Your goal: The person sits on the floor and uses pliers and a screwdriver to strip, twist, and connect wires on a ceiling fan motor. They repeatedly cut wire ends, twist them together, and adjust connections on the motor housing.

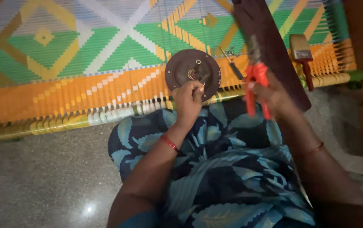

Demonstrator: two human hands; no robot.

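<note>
My left hand (188, 98) pinched wires (193, 74) at the disc (193, 72), steadying them; right hand (270, 93), at 3 o'clock, gripped red pliers (255, 84) ready.

Round brown disc (181, 67), wires at centre, tilted on cot edge; red-handled pliers (256, 82) upright.

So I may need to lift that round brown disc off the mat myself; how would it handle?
The round brown disc looks like rigid metal, so probably stiff and heavyish. Lying flat on the woven mat, it shouldn't roll. Wires at its centre, pinched by the left hand, could snag.
</note>
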